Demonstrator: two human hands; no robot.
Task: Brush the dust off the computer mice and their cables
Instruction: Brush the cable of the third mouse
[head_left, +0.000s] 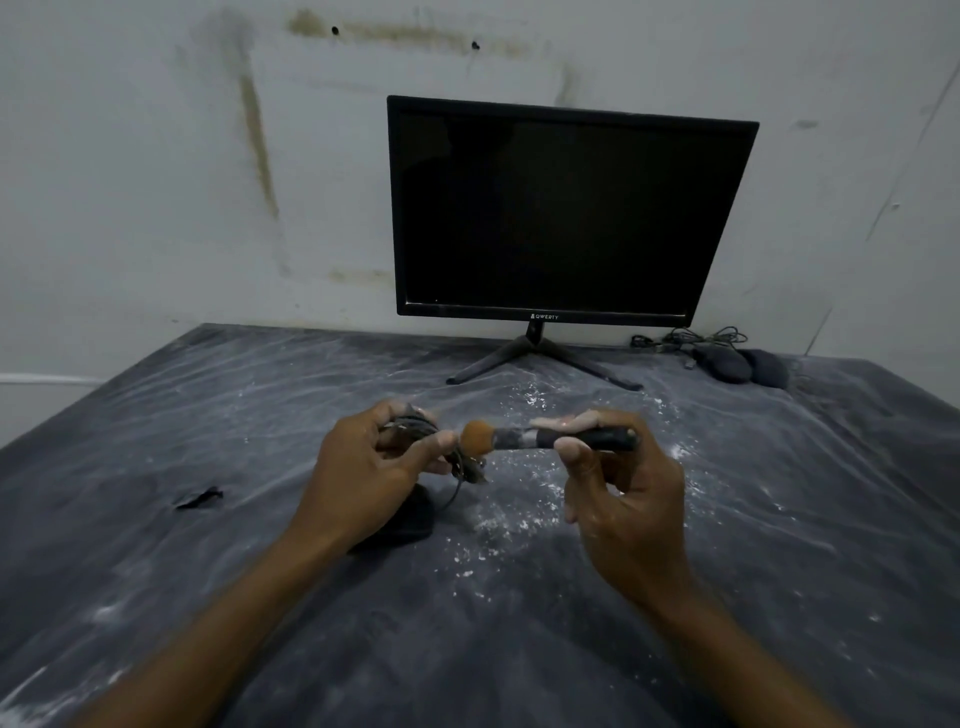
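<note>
Just now the left hand (363, 467) grips a bundled cable (415, 423), the right hand (623, 499) pinching a brush (519, 436) against it.

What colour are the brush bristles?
Orange-brown bristles, on the brush in the right hand; head view.

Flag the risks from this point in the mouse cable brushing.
1. The left hand holds the bundled cable aloft while its mouse lies below; a tug could drag it through the white powder.
2. Dust flicked by the brush in the right hand may land on the two mice near the monitor.
</note>
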